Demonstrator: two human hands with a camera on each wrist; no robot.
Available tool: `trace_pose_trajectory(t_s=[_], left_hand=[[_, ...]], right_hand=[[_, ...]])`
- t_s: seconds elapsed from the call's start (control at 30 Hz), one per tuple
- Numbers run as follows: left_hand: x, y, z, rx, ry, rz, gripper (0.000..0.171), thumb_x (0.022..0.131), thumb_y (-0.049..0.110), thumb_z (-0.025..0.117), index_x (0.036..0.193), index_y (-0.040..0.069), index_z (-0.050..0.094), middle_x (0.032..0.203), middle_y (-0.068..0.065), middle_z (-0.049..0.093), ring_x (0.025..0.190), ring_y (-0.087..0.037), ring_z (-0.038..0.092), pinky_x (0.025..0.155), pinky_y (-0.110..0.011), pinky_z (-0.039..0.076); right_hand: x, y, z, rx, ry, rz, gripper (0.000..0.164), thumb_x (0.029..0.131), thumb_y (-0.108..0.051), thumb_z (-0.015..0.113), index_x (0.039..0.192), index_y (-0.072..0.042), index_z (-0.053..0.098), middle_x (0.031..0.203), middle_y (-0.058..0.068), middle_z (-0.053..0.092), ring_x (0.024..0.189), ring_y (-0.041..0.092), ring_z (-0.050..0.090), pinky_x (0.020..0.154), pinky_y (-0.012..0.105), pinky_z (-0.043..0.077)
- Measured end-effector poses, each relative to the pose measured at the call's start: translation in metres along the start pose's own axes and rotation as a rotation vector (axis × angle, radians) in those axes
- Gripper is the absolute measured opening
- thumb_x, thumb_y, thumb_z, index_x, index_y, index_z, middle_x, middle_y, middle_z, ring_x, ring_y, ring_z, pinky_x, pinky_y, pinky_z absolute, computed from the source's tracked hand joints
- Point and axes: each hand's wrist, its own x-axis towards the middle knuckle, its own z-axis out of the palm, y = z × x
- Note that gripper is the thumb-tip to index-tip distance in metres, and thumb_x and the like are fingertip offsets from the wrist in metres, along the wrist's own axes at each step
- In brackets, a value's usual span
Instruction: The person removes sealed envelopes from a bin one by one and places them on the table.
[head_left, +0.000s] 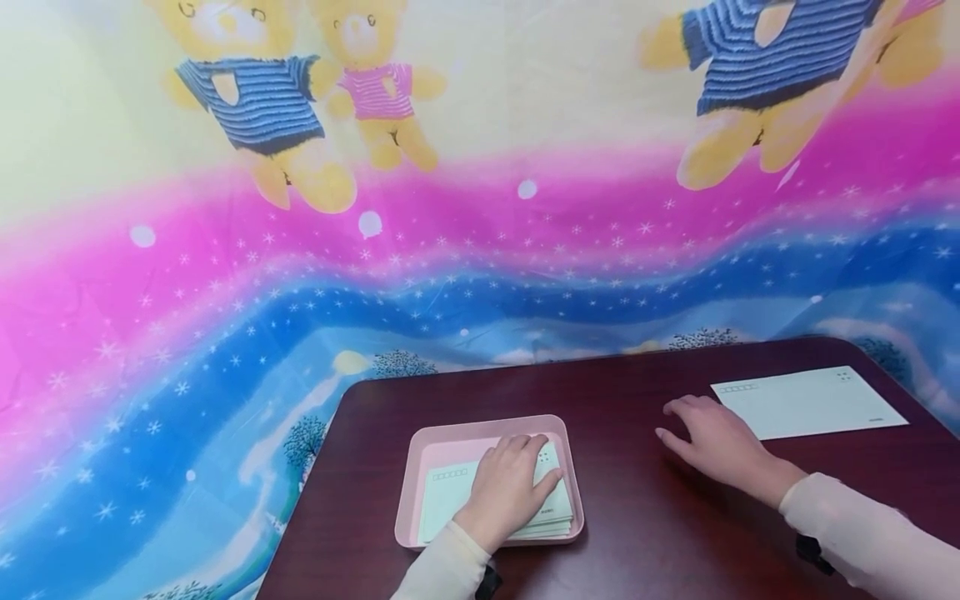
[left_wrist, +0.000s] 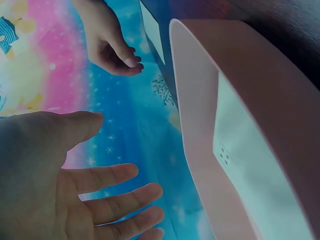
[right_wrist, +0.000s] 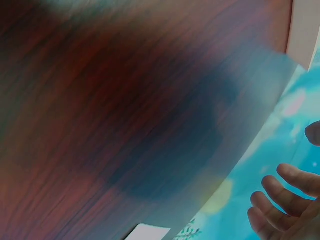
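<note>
A pale pink tray on the table holds a stack of pale green envelopes printed with small boxes. Over it is my left hand, fingers spread and nothing between them. The left wrist view shows a gap between this hand and the tray. My right hand hovers above the table to the right of the tray, its fingers loosely bent and holding nothing. Just beyond its wrist, one separate envelope lies flat; the hand's near side partly covers its left corner.
The dark reddish-brown table has rounded corners. Behind it hangs a colourful cloth printed with teddy bears and snowflakes, close to the table's far edge. A dark band shows under the right sleeve.
</note>
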Motion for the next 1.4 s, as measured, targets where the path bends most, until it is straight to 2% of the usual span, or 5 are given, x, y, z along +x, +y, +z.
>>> trace_pose_trajectory(t_s=[0.17, 0.43, 0.7, 0.97, 1.4], left_hand=[[-0.004, -0.007, 0.000, -0.004, -0.017, -0.028, 0.047, 0.096, 0.045, 0.064, 0.132, 0.015, 0.064, 0.125, -0.004, 0.070, 0.116, -0.022, 0.064, 0.092, -0.043, 0.053], [-0.012, -0.021, 0.002, -0.026, 0.007, -0.071, 0.047, 0.095, 0.044, 0.065, 0.131, 0.014, 0.065, 0.124, -0.004, 0.071, 0.115, -0.024, 0.065, 0.090, -0.044, 0.054], [-0.020, -0.032, 0.005, -0.014, 0.028, -0.072, 0.045, 0.094, 0.041, 0.067, 0.127, 0.012, 0.066, 0.119, -0.005, 0.072, 0.110, -0.024, 0.066, 0.087, -0.043, 0.054], [-0.030, -0.044, 0.009, 0.004, 0.030, -0.092, 0.044, 0.091, 0.040, 0.070, 0.124, 0.011, 0.068, 0.114, -0.006, 0.073, 0.105, -0.025, 0.067, 0.084, -0.043, 0.054], [-0.038, -0.061, 0.008, 0.026, 0.051, -0.117, 0.044, 0.090, 0.039, 0.072, 0.122, 0.010, 0.069, 0.112, -0.007, 0.074, 0.103, -0.026, 0.068, 0.080, -0.044, 0.054]], right_hand=[[-0.003, -0.016, 0.002, 0.000, -0.005, -0.011, 0.038, 0.089, -0.034, 0.076, 0.111, -0.003, 0.072, 0.106, 0.014, 0.073, 0.098, 0.033, 0.069, 0.086, 0.054, 0.056], [-0.006, -0.039, 0.001, -0.010, 0.009, -0.047, 0.035, 0.088, -0.034, 0.076, 0.108, -0.005, 0.072, 0.106, 0.011, 0.072, 0.099, 0.031, 0.069, 0.087, 0.052, 0.056], [-0.011, -0.064, 0.003, -0.046, 0.050, -0.117, 0.034, 0.085, -0.034, 0.079, 0.106, -0.008, 0.073, 0.104, 0.006, 0.072, 0.098, 0.025, 0.068, 0.085, 0.047, 0.056], [-0.015, -0.089, 0.010, -0.046, 0.039, -0.168, 0.034, 0.084, -0.035, 0.080, 0.107, -0.011, 0.073, 0.104, 0.001, 0.072, 0.100, 0.020, 0.067, 0.087, 0.044, 0.055], [-0.011, -0.114, 0.026, -0.003, 0.030, -0.229, 0.033, 0.086, -0.034, 0.078, 0.111, -0.012, 0.071, 0.108, 0.001, 0.070, 0.105, 0.019, 0.064, 0.089, 0.042, 0.054]])
